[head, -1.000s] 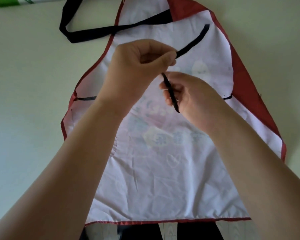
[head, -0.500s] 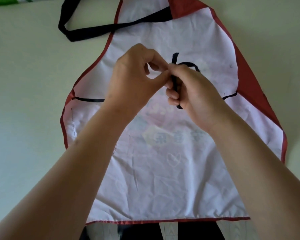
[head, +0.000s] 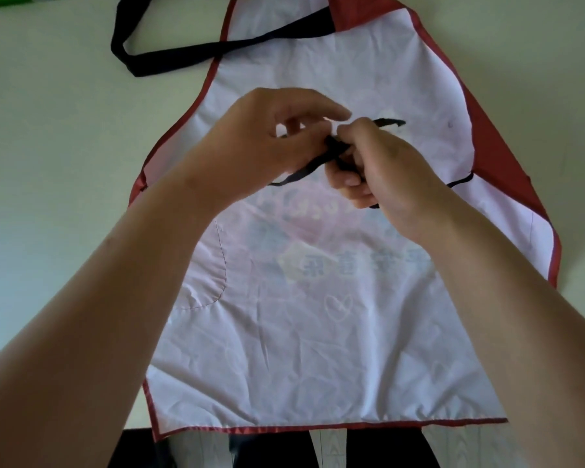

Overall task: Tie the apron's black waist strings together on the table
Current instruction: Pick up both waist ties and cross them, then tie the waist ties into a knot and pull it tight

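Black waist strings (head: pixel 303 171) cross over the middle of the apron (head: pixel 318 332). The right hand (head: pixel 385 163) pinches them; whether the left hand (head: pixel 250 143) grips is unclear. Hold the crossing taut while threading the end.

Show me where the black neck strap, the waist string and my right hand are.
neck strap (head: pixel 169 62): head view, its lower band near the fold
waist string (head: pixel 301 171): head view, its sloping visible span
right hand (head: pixel 392 163): head view, back of the hand

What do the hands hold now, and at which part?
The right hand grips the black strings where they cross; whether the left hand pinches them is blurred.
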{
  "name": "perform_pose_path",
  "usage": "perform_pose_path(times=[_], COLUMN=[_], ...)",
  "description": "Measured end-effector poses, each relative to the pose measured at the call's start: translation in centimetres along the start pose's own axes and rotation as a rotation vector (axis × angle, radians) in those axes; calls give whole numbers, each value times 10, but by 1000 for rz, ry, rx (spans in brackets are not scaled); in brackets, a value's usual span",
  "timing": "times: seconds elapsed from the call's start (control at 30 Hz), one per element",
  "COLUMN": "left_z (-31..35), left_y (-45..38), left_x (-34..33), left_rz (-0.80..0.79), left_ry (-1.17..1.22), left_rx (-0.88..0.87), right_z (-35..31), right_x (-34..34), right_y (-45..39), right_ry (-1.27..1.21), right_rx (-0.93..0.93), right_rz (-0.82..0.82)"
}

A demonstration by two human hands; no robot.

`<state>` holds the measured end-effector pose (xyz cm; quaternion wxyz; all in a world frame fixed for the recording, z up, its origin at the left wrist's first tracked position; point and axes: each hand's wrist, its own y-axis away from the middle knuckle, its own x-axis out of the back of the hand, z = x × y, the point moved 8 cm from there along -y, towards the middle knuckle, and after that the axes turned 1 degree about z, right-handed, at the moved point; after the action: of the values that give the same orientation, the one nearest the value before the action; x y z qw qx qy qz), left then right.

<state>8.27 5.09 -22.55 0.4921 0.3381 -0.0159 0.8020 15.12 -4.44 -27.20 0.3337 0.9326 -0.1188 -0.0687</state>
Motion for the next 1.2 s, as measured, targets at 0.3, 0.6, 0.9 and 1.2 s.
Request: perform_pose_path(times=[0.3, 0.6, 0.9, 1.2], left_z=[-7, -16, -48, -54], left_y=[-3, 14, 19, 23], left_x=[19, 8, -26, -61], left_rz=[14, -109, 186, 251], left_ry=[-251, -63, 371, 1210], left_rx=[49, 272, 487, 659], right_z=[5, -11, -15, -6], right_x=[13, 27, 15, 25], right_y=[-2, -2, 0, 0], right_ry=[28, 61, -9, 197], right_rx=[70, 239, 294, 247], right_rz=[153, 311, 259, 439])
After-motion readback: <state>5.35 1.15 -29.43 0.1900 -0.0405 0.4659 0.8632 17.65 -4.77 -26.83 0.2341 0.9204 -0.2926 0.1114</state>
